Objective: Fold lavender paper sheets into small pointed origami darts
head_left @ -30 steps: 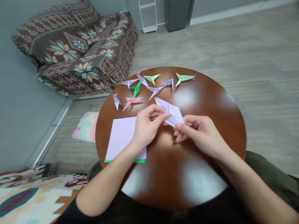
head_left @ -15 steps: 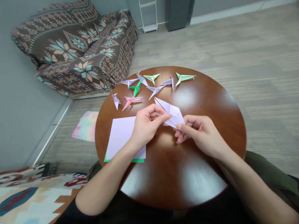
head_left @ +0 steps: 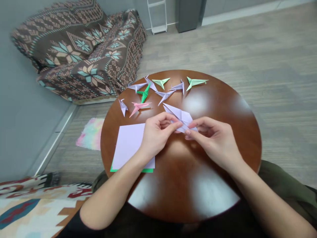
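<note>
Between my hands is a folded piece of lilac origami paper (head_left: 179,114), a flat, pointed shape held just above the table. My left hand (head_left: 159,132) pinches its left side between thumb and fingers. At its lower right edge, my right hand (head_left: 213,137) grips the paper with thumb and forefinger, covering that corner. Under my left wrist lies a stack of square paper (head_left: 128,142), lilac on top with green showing at the bottom edge. Beyond my hands, folded paper cranes in lilac, green and pink, such as the pink crane (head_left: 139,106), lie spread over the far side.
The round brown table (head_left: 178,195) has a glossy top with bright reflections. A sofa (head_left: 81,59) with a patterned cover stands at the far left. A pastel fluffy mat (head_left: 90,134) lies on the floor, and a white rack (head_left: 158,18) stands against the wall.
My right hand has shifted slightly up and left, its forefinger now over the paper's right edge with the thumb. My left hand keeps its pinch.
</note>
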Action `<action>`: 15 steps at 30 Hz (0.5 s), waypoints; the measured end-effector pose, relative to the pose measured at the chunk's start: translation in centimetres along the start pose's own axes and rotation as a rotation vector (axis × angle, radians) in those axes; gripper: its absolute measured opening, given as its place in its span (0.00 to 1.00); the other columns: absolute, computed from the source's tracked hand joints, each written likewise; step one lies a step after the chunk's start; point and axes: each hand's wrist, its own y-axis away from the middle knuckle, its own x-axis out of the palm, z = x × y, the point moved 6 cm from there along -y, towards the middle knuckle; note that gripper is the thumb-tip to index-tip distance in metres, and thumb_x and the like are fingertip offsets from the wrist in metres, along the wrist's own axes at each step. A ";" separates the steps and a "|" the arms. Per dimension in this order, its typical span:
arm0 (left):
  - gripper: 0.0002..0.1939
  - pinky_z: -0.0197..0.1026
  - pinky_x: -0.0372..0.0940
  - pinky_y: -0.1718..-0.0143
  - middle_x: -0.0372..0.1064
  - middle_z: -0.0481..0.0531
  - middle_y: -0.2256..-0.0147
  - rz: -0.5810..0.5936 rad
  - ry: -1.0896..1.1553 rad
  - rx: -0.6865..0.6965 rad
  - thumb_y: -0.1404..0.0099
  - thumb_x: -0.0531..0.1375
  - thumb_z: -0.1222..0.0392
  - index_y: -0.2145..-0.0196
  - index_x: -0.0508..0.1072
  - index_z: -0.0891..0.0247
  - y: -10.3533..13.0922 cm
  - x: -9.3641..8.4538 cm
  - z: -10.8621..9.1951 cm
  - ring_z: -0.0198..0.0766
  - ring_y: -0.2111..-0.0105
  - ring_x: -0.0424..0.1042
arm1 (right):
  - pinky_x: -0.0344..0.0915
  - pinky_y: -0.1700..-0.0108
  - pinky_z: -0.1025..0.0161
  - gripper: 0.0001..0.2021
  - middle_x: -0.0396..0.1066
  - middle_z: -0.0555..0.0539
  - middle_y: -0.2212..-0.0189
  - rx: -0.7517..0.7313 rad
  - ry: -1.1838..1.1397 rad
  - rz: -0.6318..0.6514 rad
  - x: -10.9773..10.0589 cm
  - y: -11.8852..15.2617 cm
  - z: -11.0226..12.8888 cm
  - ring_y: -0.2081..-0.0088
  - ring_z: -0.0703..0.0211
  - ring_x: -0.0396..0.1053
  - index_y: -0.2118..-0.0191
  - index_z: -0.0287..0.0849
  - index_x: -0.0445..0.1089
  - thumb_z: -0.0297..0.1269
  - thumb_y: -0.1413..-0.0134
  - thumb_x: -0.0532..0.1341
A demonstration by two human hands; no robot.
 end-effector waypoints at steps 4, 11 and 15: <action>0.11 0.34 0.70 0.72 0.78 0.50 0.74 0.039 -0.036 -0.008 0.46 0.75 0.59 0.68 0.80 0.65 0.1 0.2 0.2 0.35 0.75 0.76 | 0.71 0.67 0.62 0.08 0.82 0.47 0.70 -0.002 0.034 -0.023 -0.2 0.0 0.0 0.69 0.54 0.79 0.65 0.44 0.76 0.39 0.47 0.73; 0.08 0.38 0.75 0.68 0.81 0.52 0.72 0.044 0.003 -0.047 0.47 0.75 0.61 0.72 0.81 0.65 0.1 0.1 0.1 0.39 0.72 0.79 | 0.69 0.71 0.63 0.06 0.81 0.46 0.73 -0.003 0.091 -0.024 -0.2 0.0 0.5 0.72 0.55 0.78 0.68 0.42 0.77 0.38 0.44 0.71; 0.09 0.38 0.74 0.70 0.80 0.53 0.73 0.040 -0.004 -0.075 0.48 0.75 0.60 0.72 0.80 0.65 0.1 0.1 0.1 0.39 0.74 0.79 | 0.69 0.72 0.64 0.06 0.81 0.46 0.74 0.006 0.094 -0.024 -0.2 0.1 0.6 0.73 0.55 0.78 0.69 0.42 0.77 0.38 0.45 0.71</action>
